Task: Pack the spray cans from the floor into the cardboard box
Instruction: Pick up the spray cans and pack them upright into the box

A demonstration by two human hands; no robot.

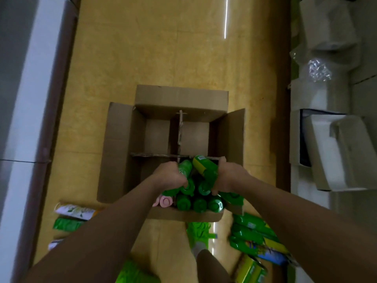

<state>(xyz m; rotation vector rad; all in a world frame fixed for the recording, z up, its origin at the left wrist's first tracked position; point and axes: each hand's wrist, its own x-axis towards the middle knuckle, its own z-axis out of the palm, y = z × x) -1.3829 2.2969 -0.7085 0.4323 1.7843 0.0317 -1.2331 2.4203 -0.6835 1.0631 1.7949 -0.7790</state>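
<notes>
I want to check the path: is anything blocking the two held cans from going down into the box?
Partly. The left hand and right hand hold spray cans above green-capped cans already standing there; the far compartments look free.

The box stands on the floor; cans fill its near compartments, more cans lie right of it, shelves farther right.

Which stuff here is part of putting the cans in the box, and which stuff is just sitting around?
Part of the job:
cardboard box
green cans in the box
pink-capped can
cans on the floor
left hand and right hand, each gripping green cans

Just sitting around:
white boxes
crinkled clear plastic
</notes>
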